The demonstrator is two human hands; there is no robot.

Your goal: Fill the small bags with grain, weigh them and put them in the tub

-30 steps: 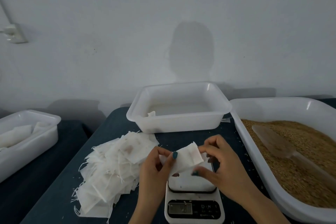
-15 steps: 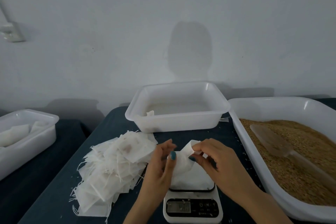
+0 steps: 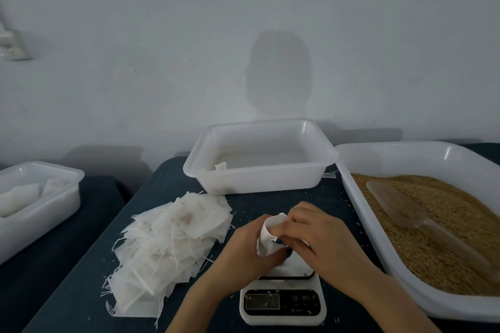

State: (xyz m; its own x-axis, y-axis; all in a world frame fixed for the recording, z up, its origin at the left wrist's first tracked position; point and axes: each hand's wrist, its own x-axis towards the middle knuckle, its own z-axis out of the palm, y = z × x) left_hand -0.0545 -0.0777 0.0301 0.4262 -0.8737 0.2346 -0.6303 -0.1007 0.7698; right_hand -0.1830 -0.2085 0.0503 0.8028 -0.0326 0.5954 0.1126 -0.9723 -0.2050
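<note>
At the far left, a white side tub holds a few pale bags. Beside it on the dark table lies a loose heap of empty bags. Just right of the heap, the left hand and the right hand meet over the scale, fingers curled, pinching one small bag between them. Behind them stands the white tub. On the right, a scoop lies on the grain in the big tray.
</note>
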